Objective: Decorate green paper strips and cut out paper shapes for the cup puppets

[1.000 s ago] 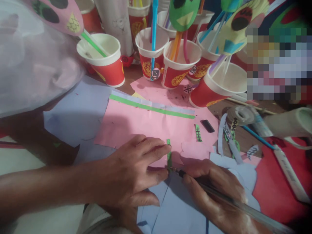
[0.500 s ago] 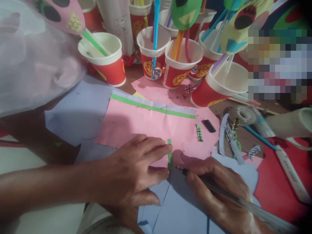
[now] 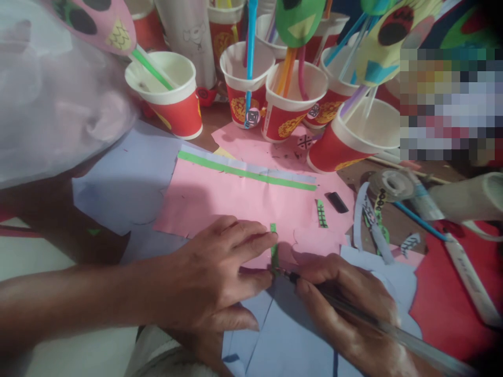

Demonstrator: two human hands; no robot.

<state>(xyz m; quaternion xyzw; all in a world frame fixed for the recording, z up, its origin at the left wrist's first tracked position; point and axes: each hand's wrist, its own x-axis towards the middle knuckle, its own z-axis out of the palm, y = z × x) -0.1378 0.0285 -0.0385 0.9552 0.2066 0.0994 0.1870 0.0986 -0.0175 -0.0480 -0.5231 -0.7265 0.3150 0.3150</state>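
Observation:
A narrow green paper strip point(image 3: 274, 246) lies upright in view over pink paper point(image 3: 231, 201). My left hand point(image 3: 228, 267) rests palm down with fingers spread, its fingertips pressing on the strip. In my right hand point(image 3: 349, 309) is a pen point(image 3: 341, 303), pinched between thumb and fingers. The pen's tip touches or nearly touches the strip's lower end, beside a left fingertip. Above the hands, a long green strip point(image 3: 243, 172) crosses the top of the pink paper. A short green piece with black marks point(image 3: 321, 214) and a black pen cap point(image 3: 337, 202) lie to the right.
Several red and white paper cups point(image 3: 178, 112) with straws and paper faces stand along the back. A plastic bag point(image 3: 58, 99) fills the upper left. Blue paper point(image 3: 306, 330), red paper point(image 3: 451, 293), a tape roll point(image 3: 392, 184) and a white marker point(image 3: 471, 280) lie at the right and front.
My right hand and the pen have shifted slightly left, bringing the tip closer to the green strip. My left hand has stayed in place.

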